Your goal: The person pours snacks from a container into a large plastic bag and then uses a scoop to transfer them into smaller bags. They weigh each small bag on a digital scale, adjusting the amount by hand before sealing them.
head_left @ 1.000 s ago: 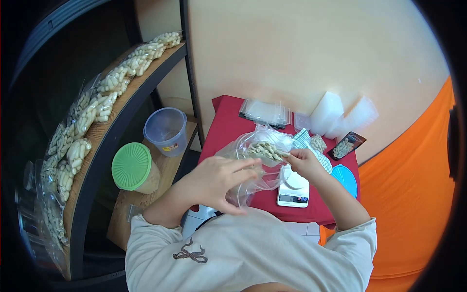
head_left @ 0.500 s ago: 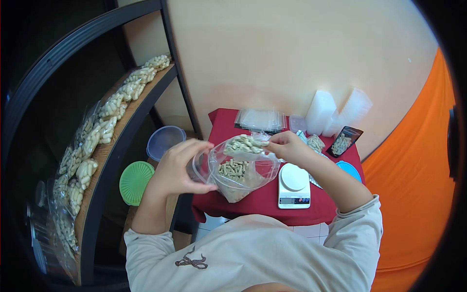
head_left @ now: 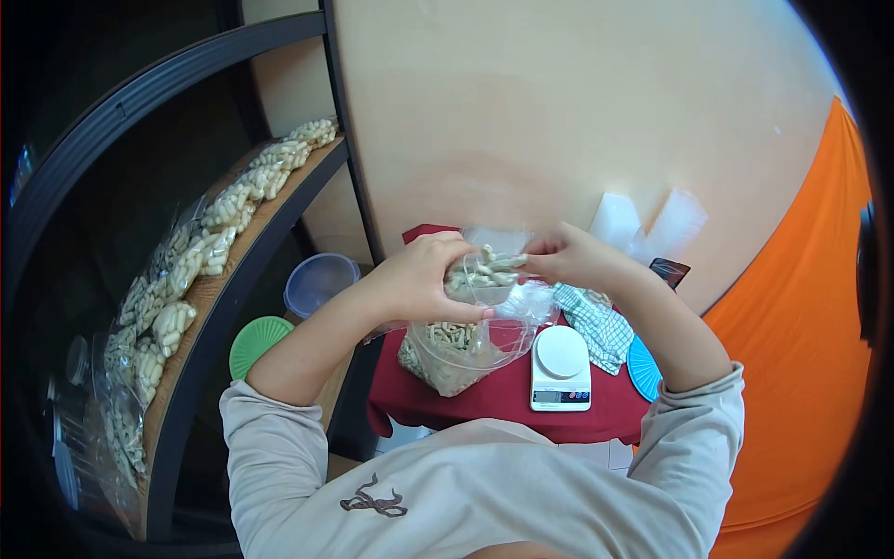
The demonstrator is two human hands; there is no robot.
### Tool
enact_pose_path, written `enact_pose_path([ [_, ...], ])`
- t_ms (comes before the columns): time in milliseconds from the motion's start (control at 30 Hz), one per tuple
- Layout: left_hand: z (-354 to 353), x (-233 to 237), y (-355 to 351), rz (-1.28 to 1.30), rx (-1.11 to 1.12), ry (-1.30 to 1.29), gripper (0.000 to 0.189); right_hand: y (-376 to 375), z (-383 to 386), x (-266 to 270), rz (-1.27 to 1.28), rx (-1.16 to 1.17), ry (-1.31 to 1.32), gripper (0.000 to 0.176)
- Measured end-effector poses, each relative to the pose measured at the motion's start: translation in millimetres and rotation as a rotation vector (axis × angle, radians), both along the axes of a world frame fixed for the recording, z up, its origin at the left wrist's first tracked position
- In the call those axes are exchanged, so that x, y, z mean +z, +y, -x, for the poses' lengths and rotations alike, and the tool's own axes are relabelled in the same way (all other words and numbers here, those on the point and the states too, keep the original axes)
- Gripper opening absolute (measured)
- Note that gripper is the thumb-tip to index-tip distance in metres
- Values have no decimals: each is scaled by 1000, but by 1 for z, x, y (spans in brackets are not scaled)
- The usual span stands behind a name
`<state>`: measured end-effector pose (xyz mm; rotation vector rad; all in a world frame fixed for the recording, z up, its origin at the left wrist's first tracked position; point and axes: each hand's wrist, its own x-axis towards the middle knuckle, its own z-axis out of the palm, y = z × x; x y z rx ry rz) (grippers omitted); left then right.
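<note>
My left hand (head_left: 430, 277) is curled around the left side of a clear plastic tub (head_left: 480, 294) heaped with pale, finger-length snack sticks (head_left: 489, 268). On the tub's other side, my right hand (head_left: 568, 255) has its fingertips right at the topmost sticks, smeared by motion. Just below the tub sits a large clear plastic bag (head_left: 461, 373) with its mouth wide and more of the same sticks inside. To the right of that bag stands a white digital kitchen scale (head_left: 562, 365), its round plate bare.
Beside the scale lie a checked cloth (head_left: 596, 326) and a blue lid (head_left: 643, 368). White plastic tubs (head_left: 616, 222) are stacked by the wall. Bagged snacks (head_left: 222, 210) line the shelf (head_left: 244, 256) at left, above a green lid (head_left: 257, 345) and a purple-rimmed tub (head_left: 321, 282).
My left hand has left the bag's rim and moved up and right to hold the tub. My right hand has risen slightly to the right, and the filled tub is higher over the bag.
</note>
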<state>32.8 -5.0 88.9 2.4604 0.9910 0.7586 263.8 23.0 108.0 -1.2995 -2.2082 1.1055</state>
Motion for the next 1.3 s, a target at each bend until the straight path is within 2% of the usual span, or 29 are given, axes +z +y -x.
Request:
enact_pose_path([
  [133,-16,0,11,-26,-41,-24,61,0,18,26,4,91,-183,21],
  [167,-20,2,11,-26,-54,-20,61,7,18,25,-6,112,-247,26],
  [233,-27,8,12,131,-52,-69,55,1,25,36,-53,135,-288,24],
  [367,-32,-8,25,149,-65,-177,62,0,29,66,-185,232,-479,25],
  [433,-33,-10,27,-60,-84,-285,66,3,33,85,-223,280,-647,26],
  [467,-35,-9,27,-54,-89,-281,66,4,38,93,-216,275,-642,26],
  [533,-40,-5,31,11,-90,-425,69,3,51,108,-335,323,-872,28],
  [600,-41,-3,38,-62,-61,-418,64,-2,63,122,-597,360,-1040,25],
  [667,-44,14,25,79,-8,-699,58,-21,73,142,-896,378,-1154,22],
  [733,-41,22,25,60,-27,-696,52,-27,72,170,-881,550,-1178,23],
  [767,-41,23,24,59,-43,-793,50,-28,72,168,-875,553,-1175,23],
  [833,-42,22,21,60,-140,-988,46,-34,69,162,-1020,448,-974,26],
  [933,-38,16,16,25,-106,-1066,47,-48,60,148,-1210,277,-663,33],
  [1033,-20,8,16,57,-73,-1034,48,-54,50,137,-1371,108,-335,41],
  [1067,-12,5,15,71,-67,-1037,47,-48,43,127,-1365,108,-332,41],
  [1133,11,-2,10,41,-55,-1062,50,-21,20,83,-1279,-70,-48,29],
  [1200,41,-11,4,36,-70,-1080,58,-24,-8,20,-872,-255,-255,32],
  [1233,52,-16,-3,51,-128,-1067,60,-28,-20,-15,-692,-271,-285,37],
  [1300,65,-28,-23,111,-236,-1040,63,-27,-37,-82,-472,-282,-368,56],
])
